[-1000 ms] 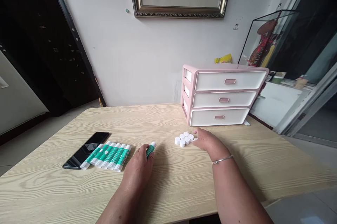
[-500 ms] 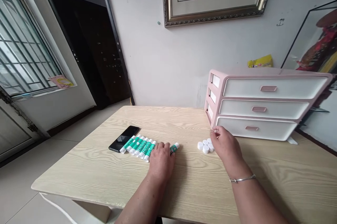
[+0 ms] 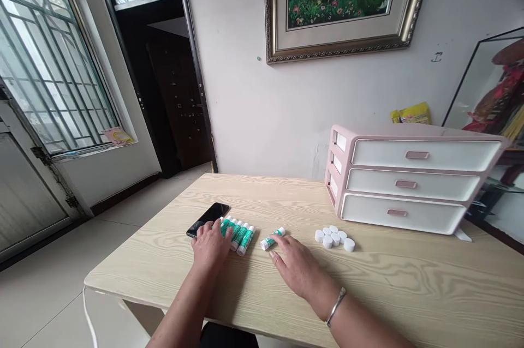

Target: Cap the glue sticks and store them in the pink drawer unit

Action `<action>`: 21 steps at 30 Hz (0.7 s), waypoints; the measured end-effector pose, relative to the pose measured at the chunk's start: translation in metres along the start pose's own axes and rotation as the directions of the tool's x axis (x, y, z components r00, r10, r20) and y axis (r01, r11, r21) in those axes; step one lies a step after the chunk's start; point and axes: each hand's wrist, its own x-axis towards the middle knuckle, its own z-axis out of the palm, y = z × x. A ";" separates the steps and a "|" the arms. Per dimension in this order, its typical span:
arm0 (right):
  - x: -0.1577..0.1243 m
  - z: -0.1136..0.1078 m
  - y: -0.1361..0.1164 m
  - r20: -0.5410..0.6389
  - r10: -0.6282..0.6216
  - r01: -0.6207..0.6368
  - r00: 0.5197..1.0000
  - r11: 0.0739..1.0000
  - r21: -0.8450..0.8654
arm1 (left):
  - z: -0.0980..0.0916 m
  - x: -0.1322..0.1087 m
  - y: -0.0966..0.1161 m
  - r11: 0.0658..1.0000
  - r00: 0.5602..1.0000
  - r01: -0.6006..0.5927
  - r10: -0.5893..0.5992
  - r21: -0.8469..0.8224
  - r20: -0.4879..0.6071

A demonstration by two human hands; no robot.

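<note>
Over the left end of a row of green-and-white glue sticks [image 3: 246,241] lies my left hand [image 3: 209,247], its fingers spread and touching the tubes, hiding several of them. One separate glue stick [image 3: 268,242] rests on the table to the right of the row. My right hand [image 3: 298,267] reaches that stick from the right, with fingertips at its upper part and the thumb held apart. Farther right, several white round caps [image 3: 327,242] sit close together, one cap [image 3: 349,245] slightly off to the side.
A black phone [image 3: 216,210] lies behind my left hand on the wooden table [image 3: 262,195]. At the back right stands a pink-and-white drawer unit [image 3: 409,181] with a yellow packet [image 3: 411,114] behind its top. A framed picture [image 3: 339,53] hangs on the wall.
My left hand has moved left along the row. My right hand has come from the caps to the separate glue stick, and one more cap shows beside the group. The camera view has tilted upward.
</note>
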 end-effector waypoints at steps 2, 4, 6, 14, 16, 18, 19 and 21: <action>0.005 0.008 -0.001 0.000 0.033 -0.033 0.999 0.999 -0.037 | 0.008 0.005 -0.008 1.000 1.000 -0.005 0.005 0.022 0.024; 0.010 0.012 -0.002 -0.006 0.057 -0.057 0.998 0.997 -0.056 | 0.015 0.007 -0.010 0.999 0.999 -0.024 0.022 0.042 0.033; 0.014 0.014 -0.006 -0.010 0.076 -0.077 0.997 0.995 -0.070 | 0.021 0.007 -0.008 0.998 0.998 -0.050 0.049 0.049 0.034; 0.027 0.041 -0.021 -0.063 0.179 -0.187 0.982 0.971 -0.147 | 0.029 -0.004 0.012 0.975 0.973 -0.221 0.220 -0.004 0.076; 0.028 0.048 -0.015 -0.084 0.176 -0.187 0.981 0.971 -0.151 | 0.024 -0.006 0.014 0.969 0.963 -0.246 0.248 -0.030 0.111; 0.026 0.050 -0.005 -0.085 0.168 -0.179 0.982 0.972 -0.154 | 0.020 -0.005 0.014 0.955 0.946 -0.288 0.295 -0.063 0.133; 0.025 0.048 0.001 -0.081 0.166 -0.177 0.983 0.972 -0.156 | 0.019 -0.005 0.013 0.946 0.936 -0.314 0.322 -0.081 0.138; 0.021 0.042 0.011 -0.068 0.173 -0.182 0.982 0.971 -0.155 | 0.020 -0.005 0.011 0.919 0.910 -0.374 0.389 -0.122 0.143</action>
